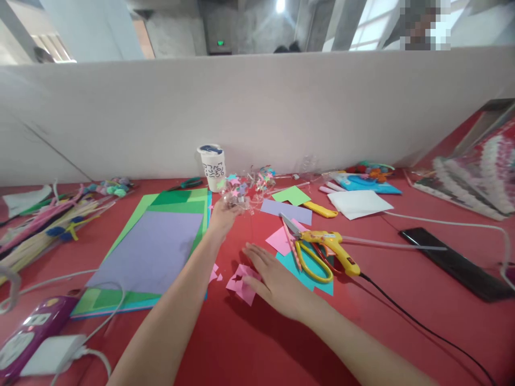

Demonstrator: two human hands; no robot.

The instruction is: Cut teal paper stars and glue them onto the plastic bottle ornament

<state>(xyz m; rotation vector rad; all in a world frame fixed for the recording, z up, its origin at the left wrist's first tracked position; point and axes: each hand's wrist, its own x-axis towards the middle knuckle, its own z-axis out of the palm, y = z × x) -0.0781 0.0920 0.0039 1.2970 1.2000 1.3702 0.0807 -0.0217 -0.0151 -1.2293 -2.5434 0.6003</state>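
Note:
My left hand (224, 217) reaches to the back of the red table, its fingers curled at a crinkled clear plastic wrapping with small coloured paper stars (237, 187). The fingertips are partly hidden there. Nearer to me, my right hand (277, 279) lies palm down with its fingers stretched out. Its thumb rests on a pink paper square (240, 284) that has a star-shaped hole cut in it. Small pink paper scraps (214, 273) are left of this square. To the right lie yellow-handled scissors (314, 268) and a yellow hot glue gun (332, 244).
Sheets of coloured paper (153, 246) are stacked at left, near a purple power strip (36, 332). A white paper cup (213, 166) stands against the partition (257, 112). A yellow cutter (321, 209), white paper (358, 203) and a black phone (454, 262) lie at right.

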